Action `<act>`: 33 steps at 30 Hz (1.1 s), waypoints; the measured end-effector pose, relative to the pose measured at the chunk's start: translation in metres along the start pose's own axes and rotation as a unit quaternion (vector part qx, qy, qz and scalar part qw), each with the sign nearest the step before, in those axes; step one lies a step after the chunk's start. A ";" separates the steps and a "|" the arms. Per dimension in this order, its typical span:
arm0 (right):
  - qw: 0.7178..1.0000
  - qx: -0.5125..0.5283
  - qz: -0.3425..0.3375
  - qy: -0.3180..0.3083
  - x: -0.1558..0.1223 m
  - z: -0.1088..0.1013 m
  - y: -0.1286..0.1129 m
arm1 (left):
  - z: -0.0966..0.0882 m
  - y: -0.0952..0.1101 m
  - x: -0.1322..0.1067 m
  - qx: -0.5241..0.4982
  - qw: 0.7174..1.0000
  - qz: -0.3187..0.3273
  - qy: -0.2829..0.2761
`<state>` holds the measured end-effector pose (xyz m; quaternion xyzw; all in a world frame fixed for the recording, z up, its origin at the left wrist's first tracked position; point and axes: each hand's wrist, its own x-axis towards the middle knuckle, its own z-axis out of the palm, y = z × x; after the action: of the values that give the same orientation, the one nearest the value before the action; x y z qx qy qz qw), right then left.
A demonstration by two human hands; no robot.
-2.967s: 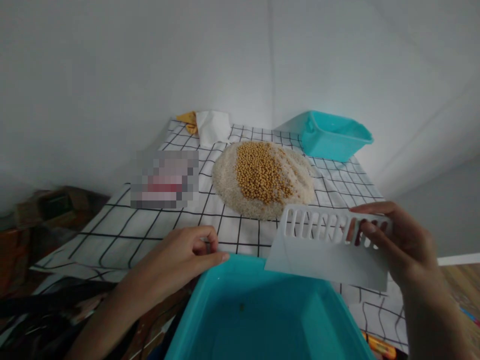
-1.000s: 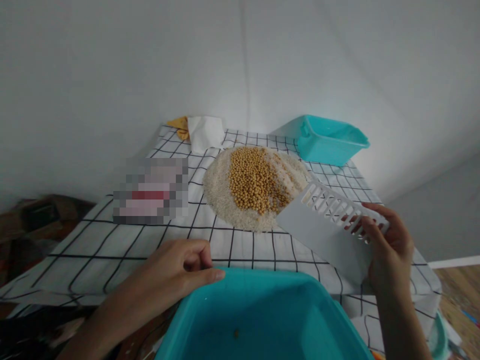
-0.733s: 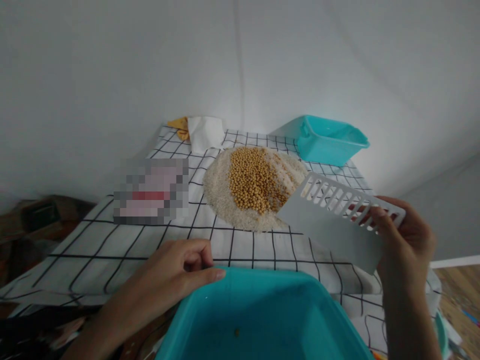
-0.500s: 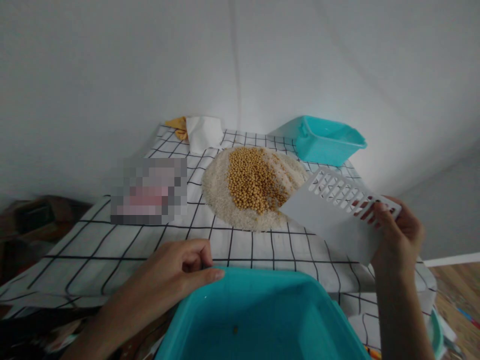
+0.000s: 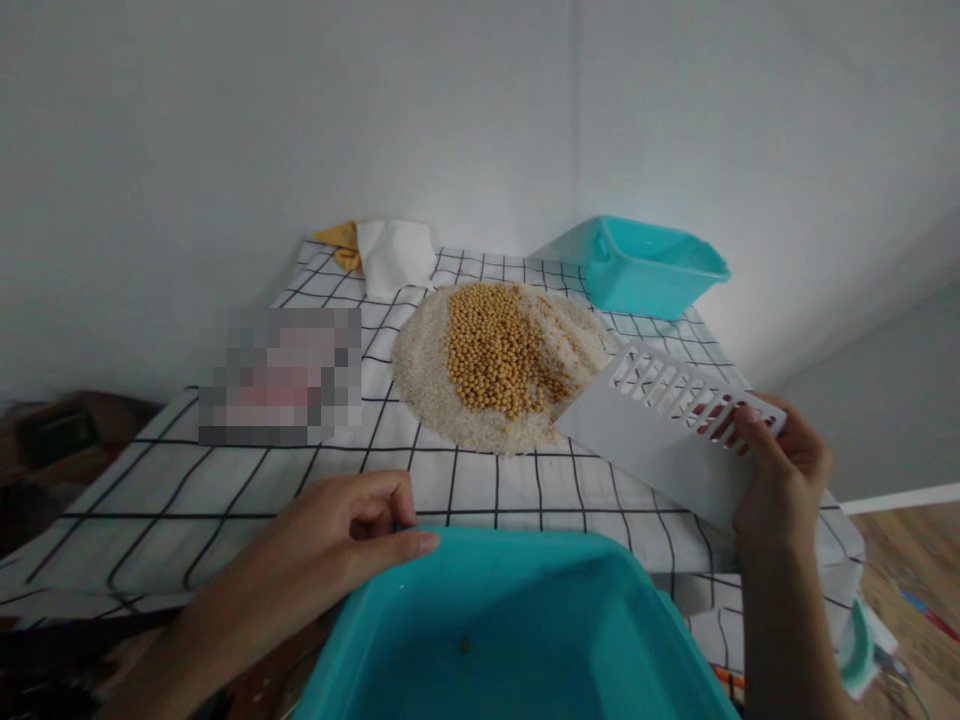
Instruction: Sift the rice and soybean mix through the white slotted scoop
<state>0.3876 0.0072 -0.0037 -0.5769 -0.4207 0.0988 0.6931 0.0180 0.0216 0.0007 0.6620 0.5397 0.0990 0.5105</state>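
My left hand (image 5: 364,525) grips the near-table rim of a large teal bin (image 5: 517,540), thumb over the rim and fingers curled beside it. One small speck lies on the bin's floor. In my right hand (image 5: 784,470) is a thin grey plate with a row of slots (image 5: 667,440), pinched at its right end and tilted. The plate's left corner is at the lower right edge of a flat mound of pale grains (image 5: 420,350); whether it touches them I cannot tell. Round yellow beans, likely soybeans (image 5: 491,350), are heaped on the grains.
A smaller teal bin (image 5: 637,285) stands at the back right of the checked tablecloth (image 5: 442,490). A white cloth or paper (image 5: 397,255) and a yellow item (image 5: 343,245) lie at the back left. A blurred-out patch (image 5: 281,380) covers something left. The wall rises behind.
The view has shifted slightly, so most things sit a little further left and higher. Both hands keep their holds; the plate has hardly moved against the mound.
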 end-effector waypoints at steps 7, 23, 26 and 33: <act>1.000 0.025 0.015 -0.012 -0.002 0.001 -0.001 | 0.000 -0.003 -0.001 -0.012 1.000 0.002 0.001; 1.000 0.029 0.002 -0.006 -0.002 -0.006 0.006 | 0.001 -0.004 -0.003 -0.021 1.000 -0.006 -0.005; 1.000 0.019 0.008 0.001 -0.005 -0.014 0.006 | 0.000 -0.003 -0.002 -0.012 1.000 -0.012 -0.004; 0.999 0.007 0.029 -0.016 -0.014 -0.028 0.004 | -0.001 0.001 0.000 -0.002 1.000 -0.018 -0.003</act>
<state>0.3996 -0.0207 -0.0133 -0.5822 -0.4147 0.1309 0.6870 0.0181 0.0224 0.0015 0.6512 0.5501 0.0886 0.5153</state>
